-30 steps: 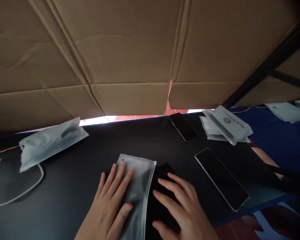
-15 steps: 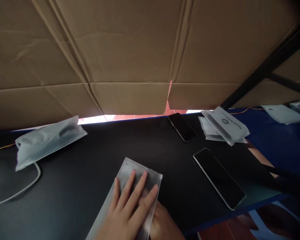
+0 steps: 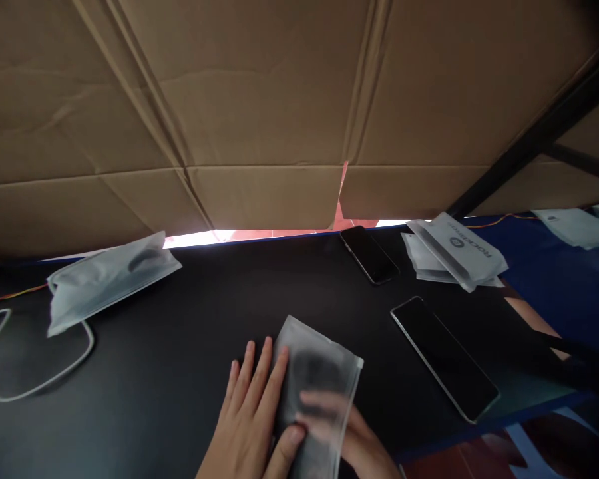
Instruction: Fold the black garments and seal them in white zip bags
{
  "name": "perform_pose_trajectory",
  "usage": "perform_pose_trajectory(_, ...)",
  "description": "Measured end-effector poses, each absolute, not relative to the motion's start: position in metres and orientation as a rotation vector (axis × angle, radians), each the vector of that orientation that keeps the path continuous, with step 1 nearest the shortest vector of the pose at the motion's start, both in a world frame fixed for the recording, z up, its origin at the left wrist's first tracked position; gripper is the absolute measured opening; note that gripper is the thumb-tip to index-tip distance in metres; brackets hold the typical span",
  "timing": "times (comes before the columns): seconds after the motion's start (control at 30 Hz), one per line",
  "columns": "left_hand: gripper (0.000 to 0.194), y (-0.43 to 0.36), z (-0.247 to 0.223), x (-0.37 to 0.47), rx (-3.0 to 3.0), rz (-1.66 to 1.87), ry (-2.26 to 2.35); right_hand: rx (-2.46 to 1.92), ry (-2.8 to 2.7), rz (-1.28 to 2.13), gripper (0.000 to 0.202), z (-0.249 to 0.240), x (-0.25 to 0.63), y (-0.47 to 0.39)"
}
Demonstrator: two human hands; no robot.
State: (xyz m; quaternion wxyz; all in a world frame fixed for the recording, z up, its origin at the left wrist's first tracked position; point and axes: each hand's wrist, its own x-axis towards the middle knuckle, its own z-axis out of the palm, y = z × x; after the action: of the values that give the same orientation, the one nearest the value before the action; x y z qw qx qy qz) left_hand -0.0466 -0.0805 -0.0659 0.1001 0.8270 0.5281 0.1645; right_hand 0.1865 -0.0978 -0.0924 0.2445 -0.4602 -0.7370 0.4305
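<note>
A frosted translucent zip bag (image 3: pixel 312 356) lies slanted on the black table in front of me, its slider end at the upper right corner. My left hand (image 3: pixel 252 416) rests flat along the bag's left side, fingers stretched out and the thumb on the bag. My right hand (image 3: pixel 349 429) comes in from the lower right, across the bag's zip edge. Its fingers point left, apart and slightly smeared by motion. They look pale and milky there; whether they are inside the bag or on top of it, I cannot tell.
Two dark-screened phones (image 3: pixel 444 359) (image 3: pixel 369 255) lie to the right. Beyond them are stacked printed pouches (image 3: pixel 466 249). A filled frosted bag (image 3: pixel 112 279) and a white cable (image 3: pixel 40 386) are at left. Cardboard (image 3: pixel 259 100) walls the back; a black bar (image 3: pixel 524 143) slants at right.
My left hand has slid off the bag's middle to its left side. The bag sits further right in view. My right hand's fingers, hidden before, now show at the bag.
</note>
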Motion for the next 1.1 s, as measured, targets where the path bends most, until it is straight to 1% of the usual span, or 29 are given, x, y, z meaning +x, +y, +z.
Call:
perform_pose_trajectory(0.1,0.075,-0.084,-0.06,-0.039,2.338,0.539,1.622,-1.085,-2.079,1.382,0.075,-0.072,0.17,-0.077)
perform_pose_trajectory(0.23,0.074,-0.082,-0.052,-0.048,2.336,0.539,1.652,-1.1,-2.071,1.4,0.07,-0.035,0.15,-0.053)
perform_pose_trajectory(0.3,0.067,-0.073,-0.047,-0.057,2.408,0.562,1.699,-1.024,-2.114,1.33,0.059,-0.028,0.153,-0.048)
perform_pose_trajectory(0.37,0.052,-0.058,-0.039,-0.062,2.443,0.588,1.749,-0.879,-2.123,1.18,0.047,-0.032,0.166,-0.05)
perform_pose_trajectory(0.43,0.037,-0.039,-0.031,-0.059,2.404,0.602,1.787,-0.814,-1.968,1.015,0.042,-0.041,0.182,-0.055)
perform_pose_trajectory(0.5,0.033,-0.019,-0.022,-0.047,2.341,0.62,1.769,-1.001,-1.68,0.87,0.034,-0.05,0.194,-0.057)
perform_pose_trajectory(0.57,0.036,-0.001,-0.016,-0.028,2.299,0.612,1.702,-1.304,-1.461,0.82,0.023,-0.055,0.198,-0.054)
perform_pose_trajectory(0.6,0.037,0.007,-0.015,-0.019,2.292,0.598,1.654,-1.426,-1.414,0.842,0.024,-0.056,0.197,-0.05)
perform_pose_trajectory(0.63,0.035,0.012,-0.013,-0.011,2.288,0.573,1.605,-1.498,-1.407,0.887,0.03,-0.056,0.194,-0.045)
perform_pose_trajectory(0.73,0.021,0.021,-0.012,0.002,2.256,0.507,1.498,-1.531,-1.428,1.042,0.036,-0.054,0.185,-0.03)
perform_pose_trajectory(0.87,0.021,0.014,-0.009,-0.001,2.173,0.537,1.452,-1.481,-1.39,1.163,0.046,-0.054,0.175,-0.023)
perform_pose_trajectory(0.97,0.022,0.007,-0.007,-0.004,2.132,0.582,1.462,-1.448,-1.385,1.213,0.042,-0.05,0.17,-0.022)
perform_pose_trajectory(1.1,0.024,0.007,-0.005,-0.01,2.111,0.656,1.528,-1.425,-1.414,1.201,0.028,-0.04,0.154,-0.026)
